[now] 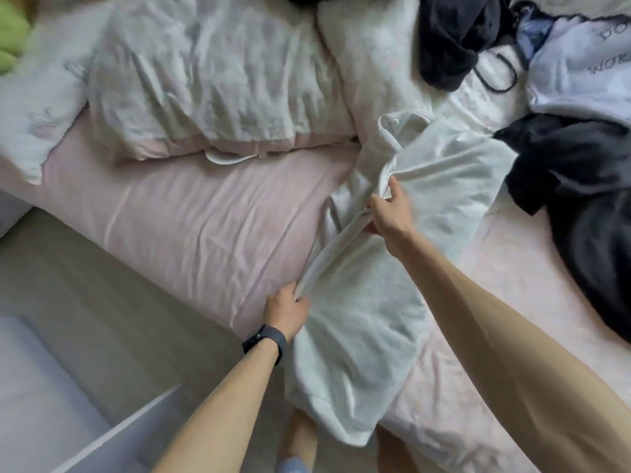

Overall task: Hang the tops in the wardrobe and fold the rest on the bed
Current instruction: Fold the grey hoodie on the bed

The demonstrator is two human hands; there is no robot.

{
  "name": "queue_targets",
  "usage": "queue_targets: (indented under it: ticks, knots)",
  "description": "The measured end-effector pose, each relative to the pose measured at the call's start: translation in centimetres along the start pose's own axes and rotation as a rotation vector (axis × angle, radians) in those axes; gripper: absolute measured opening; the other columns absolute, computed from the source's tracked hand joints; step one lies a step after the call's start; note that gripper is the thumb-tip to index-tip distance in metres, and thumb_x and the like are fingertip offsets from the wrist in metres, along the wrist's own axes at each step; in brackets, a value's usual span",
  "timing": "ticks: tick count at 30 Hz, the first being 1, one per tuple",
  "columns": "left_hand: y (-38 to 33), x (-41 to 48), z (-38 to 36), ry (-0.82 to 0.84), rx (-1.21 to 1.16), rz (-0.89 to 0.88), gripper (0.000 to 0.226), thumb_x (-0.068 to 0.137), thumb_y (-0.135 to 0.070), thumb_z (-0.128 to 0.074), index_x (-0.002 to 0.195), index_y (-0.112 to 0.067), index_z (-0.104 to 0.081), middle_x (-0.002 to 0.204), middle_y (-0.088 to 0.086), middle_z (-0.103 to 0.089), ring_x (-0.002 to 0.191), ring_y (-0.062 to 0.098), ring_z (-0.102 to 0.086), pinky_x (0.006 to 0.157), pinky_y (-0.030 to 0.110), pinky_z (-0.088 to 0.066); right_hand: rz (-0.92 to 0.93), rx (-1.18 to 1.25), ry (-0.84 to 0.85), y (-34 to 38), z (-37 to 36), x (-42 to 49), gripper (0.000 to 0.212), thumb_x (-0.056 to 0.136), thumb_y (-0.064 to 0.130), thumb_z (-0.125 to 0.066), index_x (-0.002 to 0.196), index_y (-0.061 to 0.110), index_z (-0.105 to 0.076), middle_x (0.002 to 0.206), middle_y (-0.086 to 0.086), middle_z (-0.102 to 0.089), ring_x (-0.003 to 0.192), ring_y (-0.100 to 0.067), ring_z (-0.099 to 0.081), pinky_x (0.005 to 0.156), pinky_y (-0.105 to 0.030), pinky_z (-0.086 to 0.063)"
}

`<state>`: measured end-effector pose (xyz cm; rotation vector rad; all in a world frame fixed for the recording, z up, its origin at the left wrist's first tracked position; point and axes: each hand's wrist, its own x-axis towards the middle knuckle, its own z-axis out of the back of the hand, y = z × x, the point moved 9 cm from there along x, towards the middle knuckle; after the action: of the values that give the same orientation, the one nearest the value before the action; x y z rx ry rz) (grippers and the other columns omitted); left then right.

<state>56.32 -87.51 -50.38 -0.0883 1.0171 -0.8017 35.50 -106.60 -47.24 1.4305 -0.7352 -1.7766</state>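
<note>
A white garment (368,302) lies crumpled across the pink bed sheet (191,213), with its lower part hanging over the bed's edge. My left hand (286,310), with a dark watch on the wrist, grips a bunched edge of it near the mattress edge. Farther in, my right hand (387,209) pinches the same bunched edge, so the fabric is stretched between both hands. A black garment (587,199) lies on the right. A white printed top (580,63) and a dark garment (457,39) lie at the back right.
A rumpled white duvet (211,80) and a pillow (30,117) cover the bed's back left. Pale floor (85,302) runs along the bed's left side, with a white panel (44,404) at lower left. Something green (10,35) shows at the top left.
</note>
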Motion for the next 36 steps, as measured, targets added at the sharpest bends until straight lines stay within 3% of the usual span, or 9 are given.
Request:
queue_targets:
  ticks: [3,7,12,15,18,23,30,33,36]
  knots:
    - [2.9,1.6,0.4,0.068,0.015,0.031,0.021,0.096,-0.020,-0.051,0.113,-0.010,-0.060,0.106,0.013,-0.067,0.087,0.029,-0.057,0.070,0.033,-0.046,-0.013,-0.166,0.040,-0.8,-4.0,0.8,0.077,0.079,0.025,-0.052,0.152,0.037,-0.033,0.068,0.001,-0.064,0.072,-0.023,-0.064,0.080,-0.048,-0.060]
    - [6.6,1.3,-2.0,0.320,-0.155,0.124,0.059,0.086,-0.049,-0.069,0.135,-0.020,-0.055,0.129,0.000,-0.063,0.113,0.019,-0.061,0.097,0.034,-0.051,-0.016,-0.599,0.244,-3.2,-7.0,0.9,0.052,0.092,0.034,-0.066,0.138,0.018,-0.047,0.118,-0.013,-0.066,0.104,-0.026,-0.060,0.098,-0.037,-0.045]
    - [11.0,-0.9,-4.2,0.572,-0.079,0.155,0.098,0.066,-0.056,-0.085,0.145,-0.012,-0.048,0.143,0.002,-0.056,0.126,0.022,-0.056,0.108,0.037,-0.045,0.171,-0.732,0.208,-4.2,-6.7,-3.4,0.073,0.093,0.029,-0.067,0.156,0.014,-0.033,0.155,-0.015,-0.043,0.143,-0.029,-0.039,0.119,-0.037,-0.029]
    - [12.4,-0.4,-2.3,0.413,0.084,0.056,0.058,0.070,-0.064,-0.077,0.111,-0.023,-0.068,0.108,-0.003,-0.070,0.106,0.024,-0.067,0.080,0.030,-0.052,0.385,-1.020,0.117,-5.3,-6.6,-8.2,0.079,0.093,0.041,-0.063,0.159,0.014,-0.028,0.165,-0.012,-0.024,0.154,-0.028,-0.018,0.125,-0.042,-0.017]
    - [13.1,-0.6,0.2,0.181,0.157,-0.038,0.048,0.079,-0.069,-0.064,0.073,-0.025,-0.047,0.068,-0.010,-0.056,0.079,0.025,-0.065,0.055,0.032,-0.039,0.417,-1.278,0.110,-8.4,-7.0,-12.2,0.084,0.091,0.060,-0.055,0.161,0.029,-0.022,0.170,-0.009,-0.003,0.156,-0.030,0.005,0.123,-0.055,-0.001]
    - [14.9,-2.1,-1.4,0.249,0.245,-0.049,0.054,0.075,-0.071,-0.065,0.113,-0.034,-0.053,0.108,-0.011,-0.061,0.104,0.018,-0.058,0.075,0.033,-0.043,0.339,-1.445,0.232,-14.1,-6.9,-15.3,0.087,0.090,0.079,-0.036,0.158,0.046,0.006,0.167,-0.003,0.024,0.150,-0.033,0.029,0.116,-0.072,0.003]
    - [15.4,-3.3,-0.9,0.030,0.331,-0.113,0.014,0.099,-0.036,-0.052,0.102,-0.025,-0.045,0.099,-0.001,-0.070,0.097,0.026,-0.065,0.072,0.035,-0.036,0.357,-1.533,0.224,-15.4,-6.9,-15.7,0.086,0.088,0.084,-0.028,0.157,0.047,0.008,0.167,-0.003,0.023,0.151,-0.036,0.026,0.113,-0.075,0.009]
    - [15.1,-3.1,-0.6,0.004,0.479,-0.103,0.023,0.099,-0.031,-0.052,0.120,-0.023,-0.045,0.110,0.001,-0.068,0.106,0.025,-0.061,0.083,0.038,-0.040,0.325,-1.584,0.257,-16.1,-6.9,-15.7,0.084,0.088,0.086,-0.021,0.156,0.049,0.012,0.165,-0.001,0.028,0.149,-0.035,0.031,0.112,-0.075,0.012]
    - [12.6,-3.0,-0.9,-0.059,0.516,-0.231,0.066,0.089,-0.013,-0.054,0.149,-0.021,-0.027,0.144,0.007,-0.048,0.128,0.027,-0.046,0.098,0.040,-0.039,0.262,-1.614,0.315,-16.9,-6.7,-15.2,0.082,0.086,0.086,-0.013,0.153,0.052,0.019,0.161,0.001,0.038,0.144,-0.033,0.040,0.110,-0.076,0.011]
